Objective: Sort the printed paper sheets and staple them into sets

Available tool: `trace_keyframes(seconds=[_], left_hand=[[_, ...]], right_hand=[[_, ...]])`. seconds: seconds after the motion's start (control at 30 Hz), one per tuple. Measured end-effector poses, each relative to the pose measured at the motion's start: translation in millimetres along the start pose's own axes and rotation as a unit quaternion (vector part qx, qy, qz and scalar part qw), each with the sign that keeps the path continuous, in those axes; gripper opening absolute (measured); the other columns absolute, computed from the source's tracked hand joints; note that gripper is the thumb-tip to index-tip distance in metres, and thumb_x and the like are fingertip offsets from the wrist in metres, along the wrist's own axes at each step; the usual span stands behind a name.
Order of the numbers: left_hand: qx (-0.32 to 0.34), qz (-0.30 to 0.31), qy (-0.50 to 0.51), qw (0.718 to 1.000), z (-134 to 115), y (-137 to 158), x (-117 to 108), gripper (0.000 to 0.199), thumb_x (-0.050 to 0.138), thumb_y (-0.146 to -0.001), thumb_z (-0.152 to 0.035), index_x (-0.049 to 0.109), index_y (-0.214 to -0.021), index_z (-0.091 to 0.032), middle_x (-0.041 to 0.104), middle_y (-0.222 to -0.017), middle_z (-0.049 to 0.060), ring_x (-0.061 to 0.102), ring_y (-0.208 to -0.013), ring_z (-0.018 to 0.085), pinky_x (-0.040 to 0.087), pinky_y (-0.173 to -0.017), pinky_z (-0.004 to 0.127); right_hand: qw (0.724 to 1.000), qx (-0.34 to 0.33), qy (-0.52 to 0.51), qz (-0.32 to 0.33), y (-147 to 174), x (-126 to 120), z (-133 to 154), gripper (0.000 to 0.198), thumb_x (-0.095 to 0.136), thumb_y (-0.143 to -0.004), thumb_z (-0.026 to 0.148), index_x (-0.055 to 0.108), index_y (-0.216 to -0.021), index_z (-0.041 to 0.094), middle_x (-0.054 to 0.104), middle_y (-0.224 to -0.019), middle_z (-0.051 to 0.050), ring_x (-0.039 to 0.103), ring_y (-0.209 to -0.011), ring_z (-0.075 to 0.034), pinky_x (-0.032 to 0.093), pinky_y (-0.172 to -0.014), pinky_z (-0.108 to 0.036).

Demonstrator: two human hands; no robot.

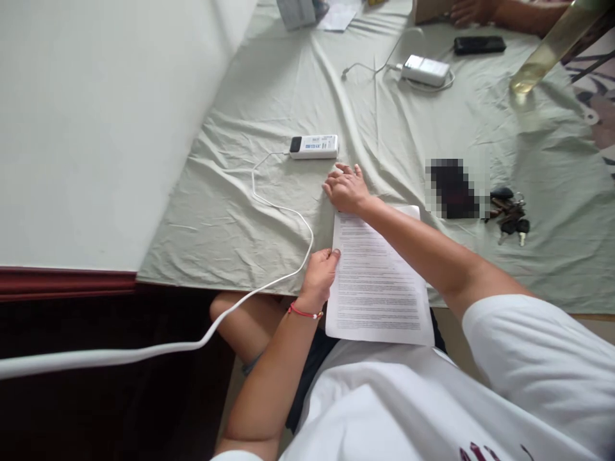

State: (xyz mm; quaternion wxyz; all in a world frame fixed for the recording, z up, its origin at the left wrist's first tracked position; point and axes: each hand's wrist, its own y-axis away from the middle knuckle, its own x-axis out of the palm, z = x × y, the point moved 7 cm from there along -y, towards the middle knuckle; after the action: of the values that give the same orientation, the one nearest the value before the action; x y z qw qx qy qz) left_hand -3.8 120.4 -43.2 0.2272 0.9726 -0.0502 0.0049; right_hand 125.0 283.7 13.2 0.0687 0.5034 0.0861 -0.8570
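The left hand (321, 272) pinches the paper's (379, 282) left edge. The right hand (346, 189), fingers curled, presses its top corner. A bottle (552, 48) far right holds yellowish liquid.

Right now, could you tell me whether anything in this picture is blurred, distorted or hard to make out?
In the head view, a dark object beside the keys is pixelated; the printed sheet, held by the left hand and pressed by the right hand, is too small to read; the light is soft and even; the glass bottle stretches at the corner.
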Motion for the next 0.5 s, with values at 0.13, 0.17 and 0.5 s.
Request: trace_keyframes(seconds=[0.13, 0.17, 0.5], left_hand=[[0.001, -0.007, -0.039, 0.999, -1, 9, -1, 0.035, 0.078, -0.082, -0.045, 0.061, -0.064, -0.019, 0.058, -0.058, 0.002, 0.061, -0.064, 0.020, 0.045, -0.059, 0.030], [0.007, -0.010, -0.043, 0.999, -2, 13, -4, 0.035, 0.077, -0.082, -0.045, 0.062, -0.064, -0.019, 0.059, -0.058, 0.002, 0.060, -0.064, 0.020, 0.045, -0.058, 0.029], [0.035, -0.037, -0.001, 0.999, 22, 48, -52, 0.033, 0.073, -0.085, -0.049, 0.064, -0.077, -0.019, 0.063, -0.066, 0.000, 0.061, -0.068, 0.019, 0.049, -0.064, 0.030]], right_hand=[[0.999, 0.026, -0.018, -0.029, -1, -15, 2, 0.044, 0.039, -0.109, 0.039, 0.070, -0.130, 0.015, 0.061, -0.152, -0.016, 0.038, -0.154, -0.035, 0.021, -0.129, -0.066], [0.998, 0.027, -0.029, -0.052, 2, -25, 3, 0.043, 0.040, -0.108, 0.038, 0.068, -0.132, 0.015, 0.060, -0.152, -0.017, 0.041, -0.152, -0.035, 0.026, -0.128, -0.063], [0.894, 0.041, -0.318, 0.313, 232, -82, -15, 0.044, 0.055, -0.099, 0.059, 0.075, -0.098, 0.019, 0.074, -0.090, -0.008, 0.067, -0.083, -0.021, 0.054, -0.080, -0.037]])
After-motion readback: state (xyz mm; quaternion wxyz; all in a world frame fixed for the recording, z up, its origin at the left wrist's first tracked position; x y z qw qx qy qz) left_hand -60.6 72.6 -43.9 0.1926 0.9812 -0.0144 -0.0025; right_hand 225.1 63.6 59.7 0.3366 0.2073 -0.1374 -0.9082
